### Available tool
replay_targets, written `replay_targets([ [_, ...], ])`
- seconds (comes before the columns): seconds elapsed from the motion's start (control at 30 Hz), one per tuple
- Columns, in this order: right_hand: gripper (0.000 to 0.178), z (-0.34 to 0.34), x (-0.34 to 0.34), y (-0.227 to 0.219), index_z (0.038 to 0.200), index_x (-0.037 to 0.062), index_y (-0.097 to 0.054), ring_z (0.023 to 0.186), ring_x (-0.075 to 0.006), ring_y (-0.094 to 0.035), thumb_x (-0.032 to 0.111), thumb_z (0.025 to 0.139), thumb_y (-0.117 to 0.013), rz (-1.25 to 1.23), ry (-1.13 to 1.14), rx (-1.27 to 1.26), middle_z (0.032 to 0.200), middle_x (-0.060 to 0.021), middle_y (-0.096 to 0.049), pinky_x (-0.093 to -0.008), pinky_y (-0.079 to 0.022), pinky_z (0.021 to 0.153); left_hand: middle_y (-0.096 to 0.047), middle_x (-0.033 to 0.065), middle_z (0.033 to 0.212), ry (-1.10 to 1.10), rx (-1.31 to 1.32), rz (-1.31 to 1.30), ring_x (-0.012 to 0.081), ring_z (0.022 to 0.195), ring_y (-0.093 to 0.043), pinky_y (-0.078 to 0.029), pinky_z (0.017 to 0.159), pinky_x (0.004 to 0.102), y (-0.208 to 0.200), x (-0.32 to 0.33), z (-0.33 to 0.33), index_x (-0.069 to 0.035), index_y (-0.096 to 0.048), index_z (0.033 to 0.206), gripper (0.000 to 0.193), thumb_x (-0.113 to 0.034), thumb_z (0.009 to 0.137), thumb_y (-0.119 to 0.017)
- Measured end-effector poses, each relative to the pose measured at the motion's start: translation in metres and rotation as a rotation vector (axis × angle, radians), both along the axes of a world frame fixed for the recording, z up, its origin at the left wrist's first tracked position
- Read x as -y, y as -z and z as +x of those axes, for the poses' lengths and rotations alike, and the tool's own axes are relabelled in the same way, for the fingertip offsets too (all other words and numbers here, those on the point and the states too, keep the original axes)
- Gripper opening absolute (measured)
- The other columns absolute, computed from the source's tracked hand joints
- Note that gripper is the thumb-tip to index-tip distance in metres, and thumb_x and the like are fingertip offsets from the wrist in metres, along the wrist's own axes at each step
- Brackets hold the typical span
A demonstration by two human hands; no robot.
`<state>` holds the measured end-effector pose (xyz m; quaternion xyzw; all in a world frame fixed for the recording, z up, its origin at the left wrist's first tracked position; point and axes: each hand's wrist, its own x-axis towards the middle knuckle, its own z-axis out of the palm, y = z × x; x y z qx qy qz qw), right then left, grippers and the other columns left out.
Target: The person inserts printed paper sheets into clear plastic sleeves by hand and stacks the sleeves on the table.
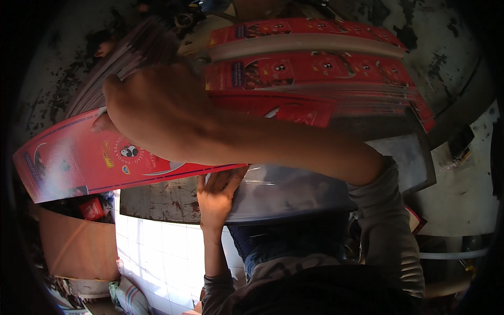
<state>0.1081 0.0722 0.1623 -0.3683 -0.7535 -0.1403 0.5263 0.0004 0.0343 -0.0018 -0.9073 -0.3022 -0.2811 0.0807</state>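
My right arm reaches across to the left. My right hand (157,113), slightly blurred, is closed at the upper edge of a red printed sheet (94,163), thumb on its face. The long, glossy sheet slants over the table's near left corner. Below it, at the near edge, my left hand (216,202) lies with fingers stretched and apart; their tips meet the sheet's lower edge and are partly hidden. Clear plastic film (299,191) lies in a flat stack right of my left hand, partly under my right forearm.
Beyond my arm lie stacks of red printed sheets (315,71). A fanned, blurred pile of sheets or film (123,68) is at the far left. The worn metal table (157,202) ends in front of me. A brown carton (79,247) stands below left, near a sack (131,296).
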Motion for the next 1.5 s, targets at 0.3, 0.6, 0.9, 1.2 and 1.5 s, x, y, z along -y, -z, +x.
replay_targets([
  [0.3,0.027,0.058,0.004,0.070,0.071,0.0002,-0.050,0.044,-0.0209,-0.055,0.021,0.078,-0.067,-0.254,0.061,-0.102,0.053,-0.0113,-0.054,-0.0307,-0.042,0.040,-0.063,0.0071,0.090,-0.078,0.047,-0.079,0.0225,0.077,-0.059,-0.047,0.068,0.0336,0.004,0.001,0.002,-0.011,-0.064,0.094,0.028,-0.003,0.069,-0.055],
  [0.6,0.036,0.213,0.105,0.111,0.066,0.0057,-0.048,0.043,-0.0193,-0.051,0.033,0.074,-0.069,-0.381,0.403,0.274,0.052,-0.0059,-0.051,-0.0316,-0.040,0.042,-0.061,0.0100,0.082,-0.276,0.481,-0.365,0.0237,0.073,-0.061,-0.047,0.066,0.0340,0.007,-0.014,-0.013,-0.002,-0.060,0.079,0.016,-0.014,0.073,-0.068],
  [0.9,0.036,0.223,0.113,0.125,0.064,0.0043,-0.049,0.041,-0.0148,-0.046,0.032,0.075,-0.070,-0.524,0.478,0.078,0.050,-0.0048,-0.048,-0.0283,-0.036,0.040,-0.062,0.0097,0.062,-0.260,0.637,-0.972,0.0090,0.042,-0.054,-0.034,0.036,0.0201,-0.005,-0.034,-0.017,0.000,-0.049,0.089,0.024,-0.022,0.086,-0.057],
  [1.2,0.038,0.205,0.095,0.115,0.066,0.0039,-0.050,0.041,-0.0183,-0.049,0.036,0.077,-0.066,-0.589,0.446,0.088,0.050,-0.0068,-0.050,-0.0294,-0.039,0.041,-0.061,0.0089,0.060,-0.204,0.846,-1.027,0.0061,0.037,-0.046,-0.029,0.033,0.0184,0.013,-0.037,-0.023,-0.002,-0.050,0.088,0.024,-0.025,0.089,-0.052],
  [1.5,0.035,0.225,0.107,0.117,0.070,0.0031,-0.049,0.046,-0.0238,-0.053,0.032,0.077,-0.067,-0.598,0.439,0.228,0.054,-0.0101,-0.052,-0.0323,-0.041,0.044,-0.060,0.0082,0.060,-0.196,1.064,-1.021,0.0036,0.037,-0.044,-0.026,0.033,0.0158,0.027,-0.043,-0.030,-0.004,-0.050,0.083,0.022,-0.025,0.090,-0.050],
])
